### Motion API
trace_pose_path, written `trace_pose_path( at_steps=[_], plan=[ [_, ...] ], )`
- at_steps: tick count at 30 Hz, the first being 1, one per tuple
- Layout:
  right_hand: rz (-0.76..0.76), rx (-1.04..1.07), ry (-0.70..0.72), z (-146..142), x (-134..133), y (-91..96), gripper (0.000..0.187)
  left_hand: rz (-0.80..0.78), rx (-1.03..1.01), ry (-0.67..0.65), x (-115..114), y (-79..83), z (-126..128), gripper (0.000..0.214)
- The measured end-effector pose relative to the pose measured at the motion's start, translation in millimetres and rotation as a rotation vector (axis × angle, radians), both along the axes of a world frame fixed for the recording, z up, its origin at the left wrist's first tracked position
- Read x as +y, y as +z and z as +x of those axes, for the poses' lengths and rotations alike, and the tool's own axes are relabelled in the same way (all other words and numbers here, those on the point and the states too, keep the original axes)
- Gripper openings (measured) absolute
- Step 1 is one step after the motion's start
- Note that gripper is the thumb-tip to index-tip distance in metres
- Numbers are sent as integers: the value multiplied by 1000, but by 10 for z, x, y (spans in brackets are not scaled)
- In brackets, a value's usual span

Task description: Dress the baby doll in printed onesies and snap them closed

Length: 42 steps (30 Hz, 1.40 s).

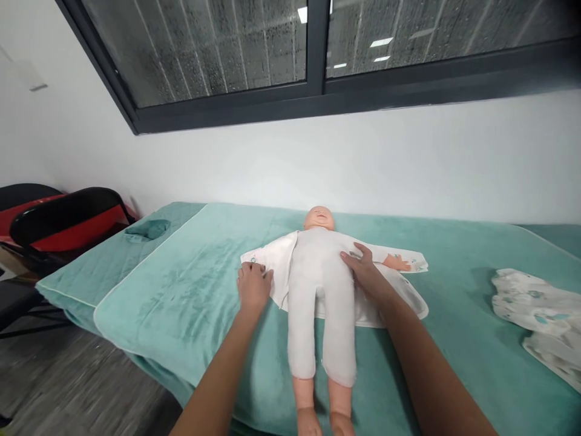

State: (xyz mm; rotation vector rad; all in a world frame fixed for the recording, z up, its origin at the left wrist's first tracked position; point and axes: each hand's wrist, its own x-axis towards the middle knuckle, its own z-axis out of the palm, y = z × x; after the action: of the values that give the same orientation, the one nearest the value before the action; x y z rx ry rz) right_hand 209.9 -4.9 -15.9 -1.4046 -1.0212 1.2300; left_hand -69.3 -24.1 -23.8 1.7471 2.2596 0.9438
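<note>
A baby doll (320,284) in a white bodysuit lies on its back on a teal towel (195,290), head toward the wall. Under it a white patterned garment (276,260) is spread open to both sides. My left hand (253,286) rests on the garment's left flap beside the doll, fingers curled on the cloth. My right hand (365,272) lies flat against the doll's right side at the waist, fingers stretched over the garment's right flap. The doll's bare hand (396,261) sticks out on the right.
The towel covers a padded teal table (104,266) set against a white wall under a dark window. A crumpled white patterned cloth (540,315) lies at the right. Black and red chairs (59,224) stand at the left, beyond the table's edge.
</note>
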Motion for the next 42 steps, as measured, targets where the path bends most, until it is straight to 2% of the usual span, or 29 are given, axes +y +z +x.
trace_pose_path(
  at_steps=[1, 3, 5, 7, 9, 11, 13, 15, 17, 19, 22, 24, 26, 28, 30, 32, 36, 38, 42],
  plan=[
    [-10, -24, 12, 14, -12, 14, 89, 11, -92, -24, 5, 36, 5, 7],
    [-22, -85, 36, 32, -27, 33, 88, 36, -264, -86, 18, 145, 40, 11],
    [-22, -130, 45, 31, -33, 44, 88, 58, -354, -130, 30, 299, 130, 15],
    [-11, -133, 40, 15, -36, 49, 89, 105, -421, -182, 33, 484, 297, 17],
    [-5, -119, 26, 1, -40, 49, 89, 180, -496, -315, 12, 662, 533, 15],
    [-12, -114, 24, 0, -45, 41, 89, 184, -397, -517, -51, 789, 785, 9],
    [-5, -127, 34, 9, -46, 24, 88, 156, -138, -741, -161, 832, 984, 4],
    [41, -150, 37, 21, -39, -2, 87, 183, 96, -932, -299, 798, 1081, 8],
    [100, -170, 34, 35, -25, -27, 85, 237, 174, -1017, -432, 719, 1064, 11],
    [123, -216, 24, 59, -12, -40, 82, 273, 108, -968, -531, 622, 960, 16],
    [141, -420, -50, 110, -20, -16, 65, 305, -4, -796, -609, 448, 741, 26],
    [218, -549, -139, 118, -48, 32, 51, 305, -61, -679, -643, 300, 608, 30],
    [357, -567, -200, 65, -79, 106, 42, 273, -161, -577, -688, 146, 515, 30],
    [497, -535, -159, -61, -86, 204, 37, 243, -268, -504, -743, 19, 468, 25],
    [570, -589, -49, -235, -48, 327, 34, 222, -325, -482, -794, -57, 457, 17],
    [549, -766, 43, -414, 39, 468, 35, 213, -339, -481, -827, -86, 467, 13],
    [354, -1130, 200, -656, 276, 709, 34, 171, -326, -449, -843, -86, 496, 25],
    [285, -1179, 228, -701, 361, 752, 29, 154, -314, -412, -842, -86, 507, 30],
    [241, -1068, 117, -608, 420, 676, 28, 180, -273, -373, -848, -92, 523, 40]
  ],
)
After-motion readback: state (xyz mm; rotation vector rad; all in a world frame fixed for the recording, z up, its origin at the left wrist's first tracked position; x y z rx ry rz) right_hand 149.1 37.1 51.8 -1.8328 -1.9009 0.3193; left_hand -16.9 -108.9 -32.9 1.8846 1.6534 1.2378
